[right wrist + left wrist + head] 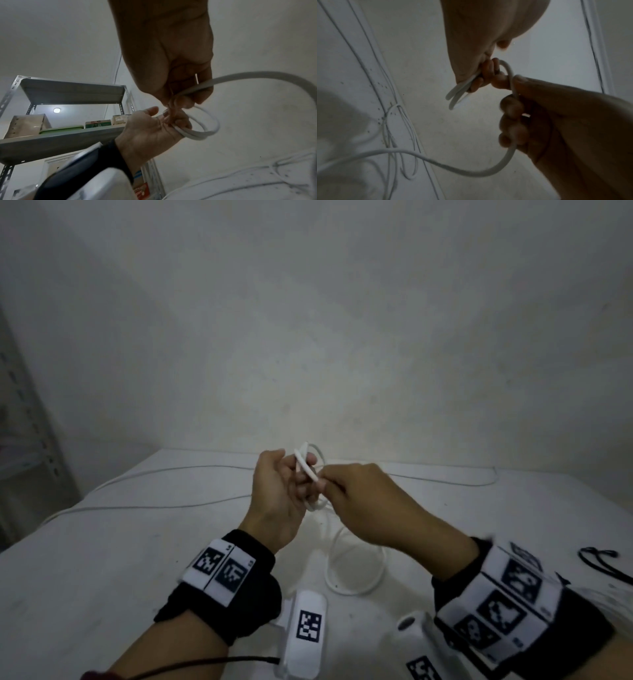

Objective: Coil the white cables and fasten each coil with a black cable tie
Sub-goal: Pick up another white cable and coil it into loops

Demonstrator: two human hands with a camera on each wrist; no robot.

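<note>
Above the table, my left hand point(277, 491) grips a small coil of white cable point(306, 465) with curled fingers. The loops stick out on both sides of that fist point(202, 128). My right hand point(356, 501) meets it from the right and pinches the free strand of the same cable point(511, 75) right beside the coil. From the right hand the cable point(240, 77) arcs away and hangs down into a slack loop point(356, 577) on the table. Black cable ties point(603, 563) lie at the table's right edge, away from both hands.
More white cable point(171, 470) runs in long lines across the far part of the white table point(102, 577). A metal shelf rack point(60, 92) with boxes stands to the left. A wall rises close behind the table.
</note>
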